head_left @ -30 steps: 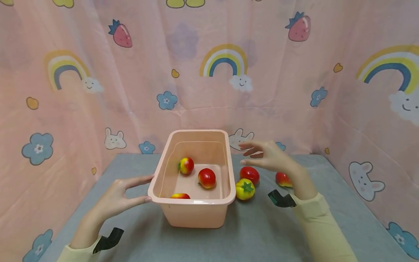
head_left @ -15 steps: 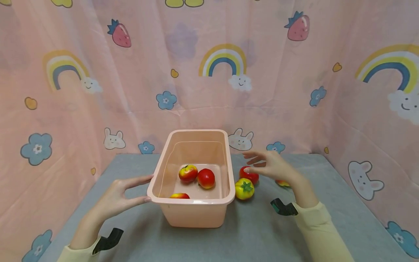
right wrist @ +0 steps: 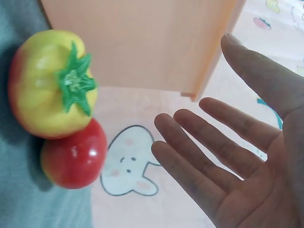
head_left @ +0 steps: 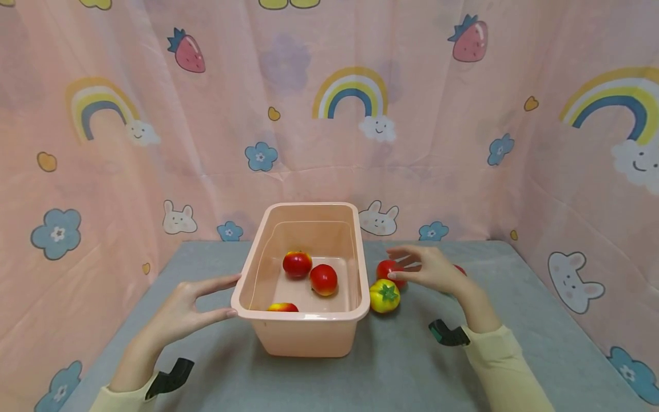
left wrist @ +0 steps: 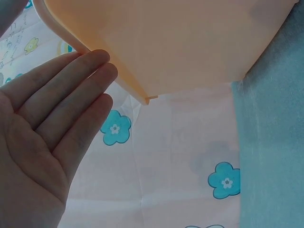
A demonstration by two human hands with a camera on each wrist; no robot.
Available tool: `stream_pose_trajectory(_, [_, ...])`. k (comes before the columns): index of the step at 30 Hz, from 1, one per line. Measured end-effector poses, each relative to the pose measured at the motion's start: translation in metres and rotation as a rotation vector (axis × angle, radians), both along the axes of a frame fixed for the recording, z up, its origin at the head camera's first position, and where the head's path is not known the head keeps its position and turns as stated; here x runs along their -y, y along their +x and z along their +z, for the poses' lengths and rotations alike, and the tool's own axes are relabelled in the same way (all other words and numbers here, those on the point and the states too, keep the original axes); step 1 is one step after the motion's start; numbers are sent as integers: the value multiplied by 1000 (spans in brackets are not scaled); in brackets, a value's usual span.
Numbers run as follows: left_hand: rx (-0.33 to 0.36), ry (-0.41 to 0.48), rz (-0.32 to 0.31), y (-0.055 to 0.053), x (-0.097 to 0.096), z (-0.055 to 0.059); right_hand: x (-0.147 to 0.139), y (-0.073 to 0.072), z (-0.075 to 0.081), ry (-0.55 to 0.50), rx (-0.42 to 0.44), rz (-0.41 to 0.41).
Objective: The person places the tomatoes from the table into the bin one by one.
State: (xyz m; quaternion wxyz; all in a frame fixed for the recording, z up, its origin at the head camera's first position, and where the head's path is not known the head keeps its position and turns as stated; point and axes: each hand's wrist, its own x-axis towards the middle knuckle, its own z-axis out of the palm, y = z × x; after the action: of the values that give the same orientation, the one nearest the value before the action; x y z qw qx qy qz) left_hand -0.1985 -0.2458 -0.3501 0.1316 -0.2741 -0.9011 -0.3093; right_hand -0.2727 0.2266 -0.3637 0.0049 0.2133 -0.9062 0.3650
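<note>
Holding nothing, two loose-fingered hands point(head_left: 190, 309) point(head_left: 431, 270) by one bin point(head_left: 304, 336), three visible fruits point(head_left: 324, 280) inside, three others point(head_left: 385, 296) outside

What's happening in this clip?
A person's left hand rests its fingertips on the rim of a peach rectangular plastic bin holding three glossy red-and-yellow fruits. The open right hand is by a smooth red rounded fruit outside the bin, holding nothing. Beside that is a yellow fruit with a green leafy top; another red piece shows partly behind the right hand.
</note>
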Motion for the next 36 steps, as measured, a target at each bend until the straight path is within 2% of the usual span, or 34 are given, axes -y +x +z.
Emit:
stream_pose_trajectory(8, [-2,9,-13,0,0,0,-4,0,-14,10,-6,9])
stream_pose_trajectory(16, [5,7,-2,0,0,-1,-7,-1,-26,21,33,21])
stream_pose_trajectory(23, [18,12,4,1,-1,-1,-8,-1,-37,30,87,-19])
stream_pose_trajectory(36, [10,15,2,0,0,-1,-13,0,-54,37,104,-28])
